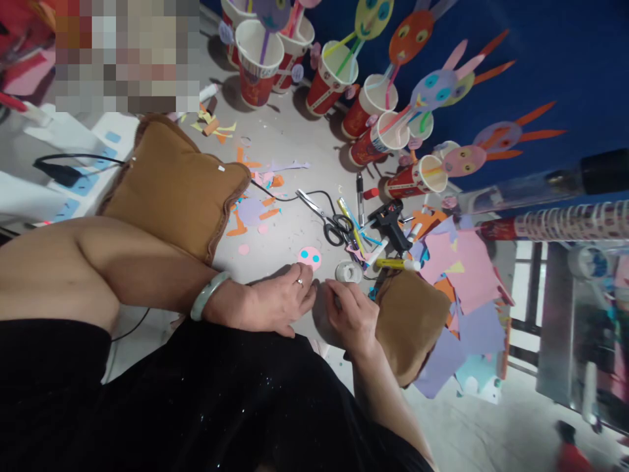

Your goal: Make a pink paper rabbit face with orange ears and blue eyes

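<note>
A pink paper oval [309, 257] with two blue dots lies on the table, like a small face. My left hand [278, 300] rests palm down just below it, fingers loosely bent and the thumb apart. Its fingertips are at the oval's lower edge. To the right, my right hand [351, 313] has its fingers curled in with thumb and forefinger together; whatever is between them is too small or hidden. A roll of clear tape [348, 271] lies just above the right knuckles. Black-handled scissors [330, 221] lie open beyond the oval.
Red paper cups [260, 82] with paper faces on straws line the back. A black glue gun [391, 226], yellow cutter [397, 264] and pens lie right. Brown cushions [171, 187] flank my arms. Paper scraps [250, 211] lie left, coloured sheets [472, 269] right.
</note>
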A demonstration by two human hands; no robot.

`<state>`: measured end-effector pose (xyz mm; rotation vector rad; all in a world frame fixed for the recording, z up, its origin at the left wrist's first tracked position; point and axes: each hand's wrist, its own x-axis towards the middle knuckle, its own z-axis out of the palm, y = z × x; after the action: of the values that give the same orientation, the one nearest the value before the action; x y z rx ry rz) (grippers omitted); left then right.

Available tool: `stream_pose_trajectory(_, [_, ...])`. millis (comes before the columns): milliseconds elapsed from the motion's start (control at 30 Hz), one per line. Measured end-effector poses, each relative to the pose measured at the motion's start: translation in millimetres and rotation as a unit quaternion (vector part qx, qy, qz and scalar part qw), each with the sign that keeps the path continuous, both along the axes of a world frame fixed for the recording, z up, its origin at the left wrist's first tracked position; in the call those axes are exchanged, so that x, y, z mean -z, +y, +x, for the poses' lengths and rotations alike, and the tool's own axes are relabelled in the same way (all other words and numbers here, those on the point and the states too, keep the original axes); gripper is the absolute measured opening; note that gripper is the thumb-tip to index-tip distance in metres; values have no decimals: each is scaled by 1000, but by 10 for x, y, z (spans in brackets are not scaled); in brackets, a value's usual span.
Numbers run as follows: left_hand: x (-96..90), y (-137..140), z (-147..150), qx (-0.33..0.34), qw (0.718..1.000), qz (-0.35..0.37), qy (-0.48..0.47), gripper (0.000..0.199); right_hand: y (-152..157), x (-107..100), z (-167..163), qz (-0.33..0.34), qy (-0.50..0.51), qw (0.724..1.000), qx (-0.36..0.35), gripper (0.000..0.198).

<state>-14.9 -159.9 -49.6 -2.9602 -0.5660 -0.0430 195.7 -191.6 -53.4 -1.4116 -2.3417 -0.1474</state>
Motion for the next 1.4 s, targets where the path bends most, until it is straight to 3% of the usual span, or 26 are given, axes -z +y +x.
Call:
stream_pose_trajectory(267, [14,56,16,2,999,-2,-37,97,64,92,50,33,89,995,-35,17])
stream_pose_trajectory(467, [-22,92,43,-1,1000,-13,-22,86,93,96,94,45,124,991,0,16])
stream_pose_trajectory(1000, [-21,108,44,12,999,-16,-33,75,71,98,130,58,127,989,52,21])
stream_pose_trajectory(1400, [-4,101,25,15,999,-10,-37,73,105,113,119,59,144,987,42,21])
